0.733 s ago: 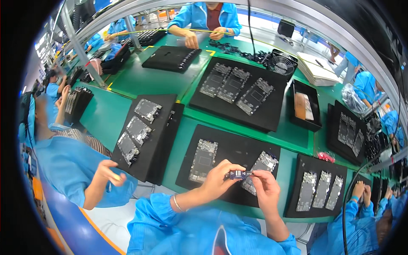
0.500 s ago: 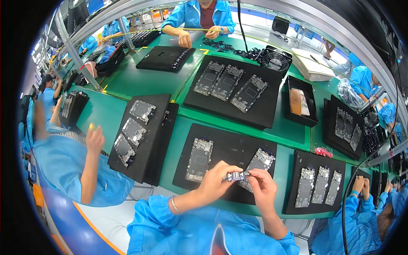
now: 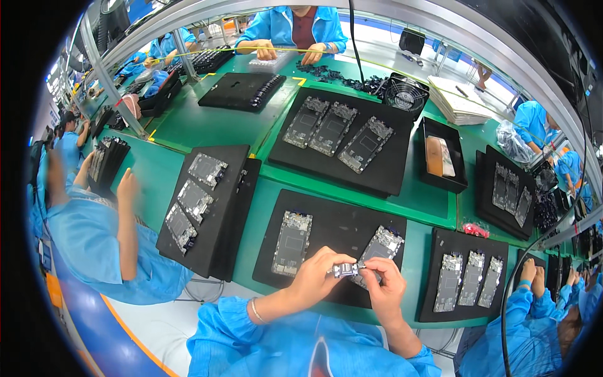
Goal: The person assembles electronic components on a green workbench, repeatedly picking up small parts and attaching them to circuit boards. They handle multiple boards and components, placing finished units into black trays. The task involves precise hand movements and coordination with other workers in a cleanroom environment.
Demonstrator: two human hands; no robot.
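My left hand pinches a small silver-and-dark electronic module between thumb and fingers, above the black foam mat in front of me. At the module's right end, the thumb and forefinger of my right hand are closed on a small part that I cannot make out. One phone circuit board lies flat on the mat, left of my hands. Another circuit board rests tilted on its right side, partly hidden behind my right hand.
Boards lie on the stacked black mats beyond, on a stack at left and on a mat at right. A black box stands near a fan. Co-workers sit left, right and across.
My hands keep their grip on the module; the view has shifted slightly. The co-worker across has moved both hands over a clear tray. The left co-worker's raised hand has shifted left.
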